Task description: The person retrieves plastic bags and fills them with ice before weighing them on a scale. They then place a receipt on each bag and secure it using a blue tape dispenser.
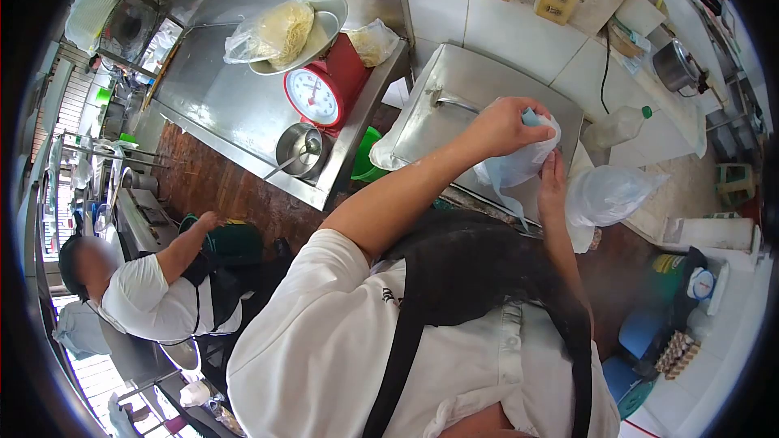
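Over the steel lid (442, 77) of a box, both of my hands are on a whitish plastic bag (511, 169). My left hand (510, 126) pinches the bag's top, where a light blue piece shows. Just below it on the right, my right hand (553, 182) has its fingers closed against the bag's side. A light blue strip hangs down from the bag. Close to my right hand, a second clear bag (604, 195) rests beside the box.
A red scale (349, 73) with a bowl and bagged food stands on the steel counter (219, 73), near a metal pot (302, 150). A co-worker (150, 296) is at the left. A green-capped bottle (621, 128) lies right of the box.
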Motion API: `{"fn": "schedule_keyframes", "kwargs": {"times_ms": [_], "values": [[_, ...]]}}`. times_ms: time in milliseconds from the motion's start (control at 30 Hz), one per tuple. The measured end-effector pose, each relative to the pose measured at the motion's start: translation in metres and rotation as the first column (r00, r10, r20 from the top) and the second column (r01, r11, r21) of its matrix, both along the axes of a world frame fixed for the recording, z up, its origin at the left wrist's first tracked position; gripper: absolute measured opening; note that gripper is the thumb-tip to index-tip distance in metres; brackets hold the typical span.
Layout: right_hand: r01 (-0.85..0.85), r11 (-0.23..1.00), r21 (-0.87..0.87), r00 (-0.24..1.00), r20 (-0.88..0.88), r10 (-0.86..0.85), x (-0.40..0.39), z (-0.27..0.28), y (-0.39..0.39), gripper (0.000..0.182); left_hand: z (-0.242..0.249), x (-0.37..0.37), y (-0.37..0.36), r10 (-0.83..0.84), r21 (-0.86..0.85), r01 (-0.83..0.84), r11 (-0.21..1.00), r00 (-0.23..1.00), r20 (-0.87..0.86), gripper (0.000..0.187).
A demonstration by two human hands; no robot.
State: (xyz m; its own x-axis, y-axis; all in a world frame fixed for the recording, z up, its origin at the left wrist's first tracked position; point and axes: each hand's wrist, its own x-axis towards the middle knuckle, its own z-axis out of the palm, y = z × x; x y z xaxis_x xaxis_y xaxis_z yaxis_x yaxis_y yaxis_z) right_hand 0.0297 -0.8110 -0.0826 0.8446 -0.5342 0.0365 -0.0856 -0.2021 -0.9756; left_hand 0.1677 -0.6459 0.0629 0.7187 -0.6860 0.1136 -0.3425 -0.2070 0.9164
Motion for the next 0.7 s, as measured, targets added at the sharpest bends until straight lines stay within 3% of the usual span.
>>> {"fn": "schedule_keyframes", "kwargs": {"times_ms": [100,167,200,267,333,467,567,633,700], "values": [[0.001,1.000,-0.011,1.000,0.003,-0.001,-0.001,0.001,-0.001,0.061,0.002,-0.005,0.003,-0.012,0.017,0.012,1.000,1.000,-0.024,0.039],[-0.001,1.000,-0.021,1.000,0.002,0.001,-0.003,0.008,0.001,0.059,-0.005,-0.011,0.004,0.019,-0.157,-0.009,0.988,0.998,0.057,0.032],[0.001,1.000,-0.005,1.000,0.015,0.000,-0.005,0.013,0.002,0.054,-0.009,-0.011,0.003,0.018,-0.159,-0.009,0.987,0.998,0.058,0.032],[0.008,1.000,0.012,1.000,0.024,-0.008,-0.007,0.018,0.001,0.050,-0.012,-0.013,0.005,0.158,-0.288,-0.052,0.956,0.921,0.356,0.025],[0.015,0.988,0.152,0.996,0.079,-0.027,-0.012,0.019,-0.003,0.044,-0.009,-0.015,0.011,0.167,-0.229,-0.088,0.969,0.920,0.354,0.022],[0.032,0.988,0.150,0.990,0.134,-0.052,-0.019,0.015,-0.011,0.038,0.012,-0.010,0.016,0.167,-0.169,-0.107,0.980,0.903,0.396,0.011],[0.038,0.994,0.105,0.992,0.115,-0.050,-0.023,0.024,-0.018,0.041,0.031,0.002,0.012,0.217,-0.314,-0.076,0.946,0.870,0.442,0.009],[0.074,0.987,0.145,0.991,0.097,-0.088,-0.023,0.034,-0.019,0.041,0.052,0.005,0.013,0.286,-0.401,-0.107,0.910,0.862,0.418,0.005],[0.086,0.991,0.100,0.994,0.051,-0.092,-0.022,0.041,-0.021,0.043,0.092,-0.010,0.024,0.233,-0.514,-0.201,0.834,0.972,-0.001,0.006]]}}
